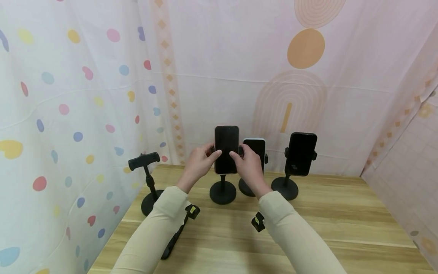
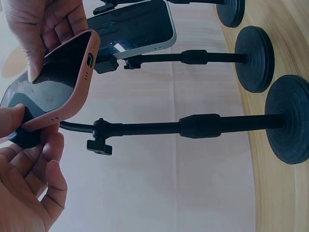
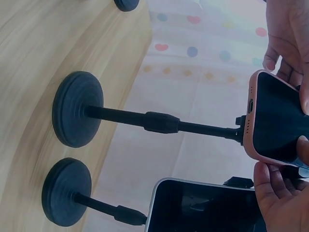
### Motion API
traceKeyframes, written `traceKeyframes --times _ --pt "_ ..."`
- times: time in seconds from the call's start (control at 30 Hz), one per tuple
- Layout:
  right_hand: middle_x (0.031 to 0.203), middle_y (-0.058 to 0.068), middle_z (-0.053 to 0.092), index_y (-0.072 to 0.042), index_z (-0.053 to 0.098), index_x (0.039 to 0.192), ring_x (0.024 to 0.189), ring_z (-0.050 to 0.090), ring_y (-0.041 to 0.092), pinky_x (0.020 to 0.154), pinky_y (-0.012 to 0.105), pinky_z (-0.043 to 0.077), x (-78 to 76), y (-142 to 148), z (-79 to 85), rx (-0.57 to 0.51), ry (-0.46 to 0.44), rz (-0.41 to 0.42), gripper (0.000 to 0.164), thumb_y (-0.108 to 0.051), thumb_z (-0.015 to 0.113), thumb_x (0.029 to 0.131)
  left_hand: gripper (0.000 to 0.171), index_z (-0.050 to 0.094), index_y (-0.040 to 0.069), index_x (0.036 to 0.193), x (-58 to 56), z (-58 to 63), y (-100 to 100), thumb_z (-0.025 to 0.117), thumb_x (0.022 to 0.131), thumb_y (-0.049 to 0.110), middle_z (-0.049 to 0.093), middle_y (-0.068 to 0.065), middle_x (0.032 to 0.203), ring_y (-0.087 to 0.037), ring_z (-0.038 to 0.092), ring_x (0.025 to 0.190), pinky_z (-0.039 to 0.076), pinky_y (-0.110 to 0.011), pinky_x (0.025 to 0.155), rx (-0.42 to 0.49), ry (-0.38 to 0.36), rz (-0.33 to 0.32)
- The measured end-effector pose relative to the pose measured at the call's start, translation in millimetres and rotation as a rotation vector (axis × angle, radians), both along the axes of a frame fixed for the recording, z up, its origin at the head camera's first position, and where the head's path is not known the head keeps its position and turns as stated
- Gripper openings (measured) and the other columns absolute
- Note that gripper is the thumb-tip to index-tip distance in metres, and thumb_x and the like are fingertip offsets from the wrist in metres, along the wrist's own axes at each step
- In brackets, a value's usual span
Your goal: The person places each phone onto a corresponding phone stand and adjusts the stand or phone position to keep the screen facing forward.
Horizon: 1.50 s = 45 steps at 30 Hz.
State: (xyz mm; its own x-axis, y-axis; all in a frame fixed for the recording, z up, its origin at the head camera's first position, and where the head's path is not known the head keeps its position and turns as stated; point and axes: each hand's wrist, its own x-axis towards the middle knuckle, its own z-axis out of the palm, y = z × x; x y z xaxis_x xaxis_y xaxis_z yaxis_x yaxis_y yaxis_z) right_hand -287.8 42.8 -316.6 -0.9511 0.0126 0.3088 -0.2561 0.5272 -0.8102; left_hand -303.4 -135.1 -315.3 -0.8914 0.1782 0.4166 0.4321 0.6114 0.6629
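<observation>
Both hands hold a smartphone (image 1: 227,137) with a pink edge, upright at the head of a black phone stand (image 1: 222,193). The left hand (image 1: 200,163) grips its left side, thumb on the dark screen and fingers behind, around the stand's black side clamp (image 2: 28,137). On the opposite side, the right hand (image 1: 251,163) grips in the same way, its thumb on the screen edge. The pink bottom edge (image 2: 79,104) with its charging port shows in the left wrist view. Most of the clamp is hidden behind the phone and fingers.
Close on the right, a pale-edged phone (image 1: 254,146) sits in a second stand, partly behind the right hand. Farther right a black phone (image 1: 301,154) is in another stand. A phoneless stand (image 1: 145,161) is at left. A dark flat object (image 1: 174,243) lies by the left sleeve.
</observation>
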Motion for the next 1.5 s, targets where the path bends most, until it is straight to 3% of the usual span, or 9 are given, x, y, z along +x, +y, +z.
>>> traceKeyframes --times 0.37,0.8,1.07,1.3,1.5 --pt "0.113 0.014 0.066 -0.002 0.049 0.142 0.090 0.063 0.024 0.077 0.041 0.054 -2.6 -3.8 -3.4 0.022 0.010 -0.028 0.053 -0.033 0.061 0.100 0.028 0.067 0.007 0.115 -4.0 -0.6 -1.0 0.061 0.100 0.031 0.067 -0.005 0.085 -0.021 0.056 0.073 0.046 -0.036 0.068 -0.003 0.020 0.007" --pt "0.095 0.008 0.065 -0.005 0.048 0.143 0.080 0.061 0.021 0.071 0.038 0.053 -7.8 -6.9 -9.0 0.022 -0.002 -0.032 0.053 -0.033 0.061 0.100 0.042 0.062 0.002 0.129 -6.2 -8.1 -2.3 0.060 0.101 0.032 0.064 -0.007 0.083 -0.019 0.055 0.066 0.048 -0.038 0.067 -0.005 0.046 0.026" --pt "0.100 0.009 0.067 -0.004 0.049 0.142 0.086 0.065 0.020 0.074 0.039 0.055 -10.1 -7.8 -7.5 0.022 0.025 -0.034 0.052 -0.033 0.061 0.100 0.051 0.056 0.000 0.136 -8.1 -8.3 -0.5 0.057 0.101 0.037 0.067 -0.012 0.093 -0.026 0.062 0.079 0.051 -0.042 0.073 -0.001 0.045 0.059" --pt "0.101 0.010 0.069 -0.005 0.049 0.143 0.088 0.066 0.021 0.077 0.040 0.055 -9.8 -7.3 -6.3 0.023 0.019 -0.020 0.053 -0.033 0.061 0.100 0.045 0.060 0.003 0.133 -7.2 -8.4 -0.2 0.055 0.102 0.037 0.062 -0.007 0.082 -0.022 0.054 0.069 0.046 -0.038 0.067 0.022 0.046 0.051" --pt "0.109 0.012 0.068 -0.004 0.048 0.145 0.093 0.067 0.023 0.082 0.042 0.054 -9.2 -7.2 -5.9 0.044 0.033 -0.018 0.055 -0.033 0.060 0.100 0.044 0.063 0.004 0.129 -8.3 -11.7 -0.5 0.051 0.104 0.038 0.063 -0.007 0.084 -0.023 0.059 0.076 0.050 -0.040 0.074 0.072 0.058 0.033"
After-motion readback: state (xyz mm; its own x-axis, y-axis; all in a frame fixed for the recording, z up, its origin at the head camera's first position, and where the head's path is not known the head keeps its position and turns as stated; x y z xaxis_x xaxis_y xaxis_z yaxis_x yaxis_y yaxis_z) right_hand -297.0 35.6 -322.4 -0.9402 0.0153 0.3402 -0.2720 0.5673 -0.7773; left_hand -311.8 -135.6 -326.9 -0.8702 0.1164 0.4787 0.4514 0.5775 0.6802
